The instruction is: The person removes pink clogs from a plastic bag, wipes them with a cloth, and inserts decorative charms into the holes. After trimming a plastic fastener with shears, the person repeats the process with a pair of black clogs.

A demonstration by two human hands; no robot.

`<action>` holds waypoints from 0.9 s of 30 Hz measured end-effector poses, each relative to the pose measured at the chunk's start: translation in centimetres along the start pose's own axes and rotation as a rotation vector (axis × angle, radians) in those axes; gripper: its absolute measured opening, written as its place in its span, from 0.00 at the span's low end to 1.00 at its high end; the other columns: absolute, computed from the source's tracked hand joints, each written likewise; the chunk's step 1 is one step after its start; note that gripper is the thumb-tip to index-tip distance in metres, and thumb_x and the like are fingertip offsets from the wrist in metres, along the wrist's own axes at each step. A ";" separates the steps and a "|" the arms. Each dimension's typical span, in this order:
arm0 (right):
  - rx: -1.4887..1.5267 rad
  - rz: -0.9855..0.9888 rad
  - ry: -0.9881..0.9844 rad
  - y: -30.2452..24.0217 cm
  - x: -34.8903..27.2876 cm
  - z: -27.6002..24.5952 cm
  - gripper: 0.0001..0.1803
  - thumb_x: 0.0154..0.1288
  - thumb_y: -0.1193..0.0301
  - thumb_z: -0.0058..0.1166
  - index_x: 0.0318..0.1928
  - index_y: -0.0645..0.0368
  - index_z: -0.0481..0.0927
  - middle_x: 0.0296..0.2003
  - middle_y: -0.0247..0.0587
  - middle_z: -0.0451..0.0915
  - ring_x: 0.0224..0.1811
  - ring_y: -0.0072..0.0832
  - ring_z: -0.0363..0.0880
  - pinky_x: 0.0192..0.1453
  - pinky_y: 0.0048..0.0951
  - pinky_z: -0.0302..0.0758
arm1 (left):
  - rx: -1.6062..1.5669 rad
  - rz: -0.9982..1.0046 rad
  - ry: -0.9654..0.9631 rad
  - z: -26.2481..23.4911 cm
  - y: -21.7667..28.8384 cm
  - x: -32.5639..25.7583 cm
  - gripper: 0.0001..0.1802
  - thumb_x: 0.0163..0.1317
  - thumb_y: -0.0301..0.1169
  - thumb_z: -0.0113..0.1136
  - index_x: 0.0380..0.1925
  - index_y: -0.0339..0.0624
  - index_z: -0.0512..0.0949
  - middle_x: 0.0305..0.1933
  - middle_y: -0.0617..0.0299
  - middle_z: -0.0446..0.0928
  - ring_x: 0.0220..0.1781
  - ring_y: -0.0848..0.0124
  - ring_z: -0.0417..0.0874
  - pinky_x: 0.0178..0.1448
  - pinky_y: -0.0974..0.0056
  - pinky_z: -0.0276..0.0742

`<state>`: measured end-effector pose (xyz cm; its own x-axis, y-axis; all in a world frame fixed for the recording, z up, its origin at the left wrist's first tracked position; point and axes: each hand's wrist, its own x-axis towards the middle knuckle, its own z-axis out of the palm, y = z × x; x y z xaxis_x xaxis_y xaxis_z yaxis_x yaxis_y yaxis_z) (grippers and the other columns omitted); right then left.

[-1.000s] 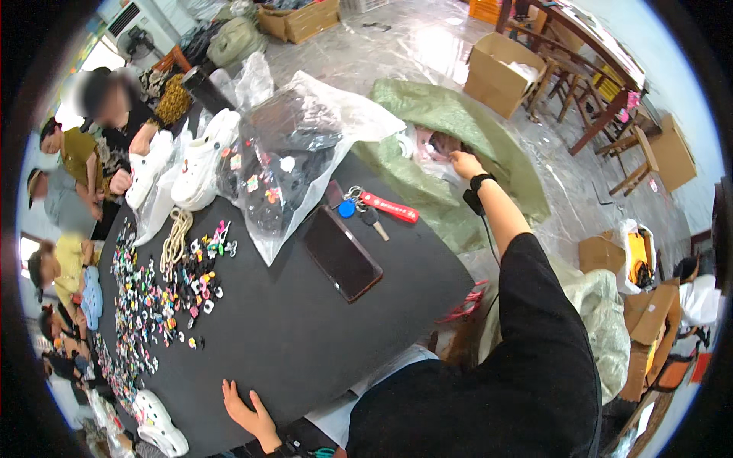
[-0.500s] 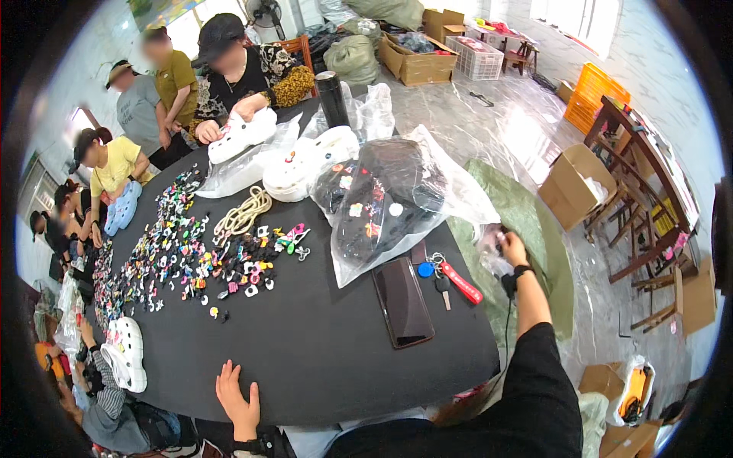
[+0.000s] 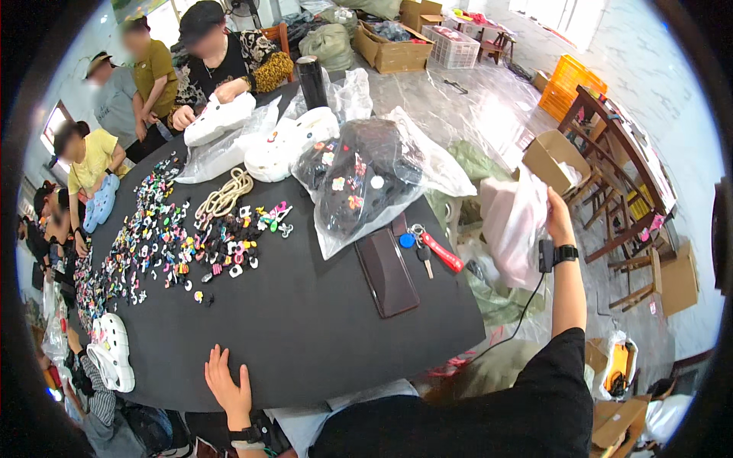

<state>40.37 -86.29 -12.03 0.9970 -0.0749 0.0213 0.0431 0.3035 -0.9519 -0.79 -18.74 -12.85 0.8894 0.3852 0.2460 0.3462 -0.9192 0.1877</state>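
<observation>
My right hand holds up a pale pinkish plastic bag beyond the table's right edge. Its fingers close on the bag's far side, and what lies inside is hard to make out. My left hand rests with fingers spread at the near edge of the black table, holding nothing. A dark phone and a bunch of keys with a red strap lie toward the right side. Behind them sits a clear plastic bag of black clogs decorated with small charms.
Heaped small colourful shoe charms and a coil of cream rope cover the left and middle. A white clog stands at the left edge. A co-worker opposite handles another white clog. A black bottle stands nearby; green sacking lies right.
My right hand has come up from beside the table, lifting the pinkish bag into view. My left hand stays on the table edge; the whole view has shifted slightly.
</observation>
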 end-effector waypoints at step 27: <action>-0.460 -0.631 -0.708 -5.9 -26.6 47.2 0.17 0.68 0.73 0.48 0.56 0.62 0.73 0.51 0.41 0.76 0.55 0.28 0.73 0.60 0.31 0.71 | -1.554 -0.237 0.086 -7.5 -3.5 -5.6 0.27 0.75 0.43 0.36 0.65 0.35 0.59 0.66 0.43 0.65 0.68 0.56 0.66 0.70 0.57 0.59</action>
<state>16.63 -41.23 7.45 0.6187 0.5231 0.5861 0.6867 0.0023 -0.7269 -9.22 -17.05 -7.76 0.8237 0.5560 0.1113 -0.2114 0.1191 0.9701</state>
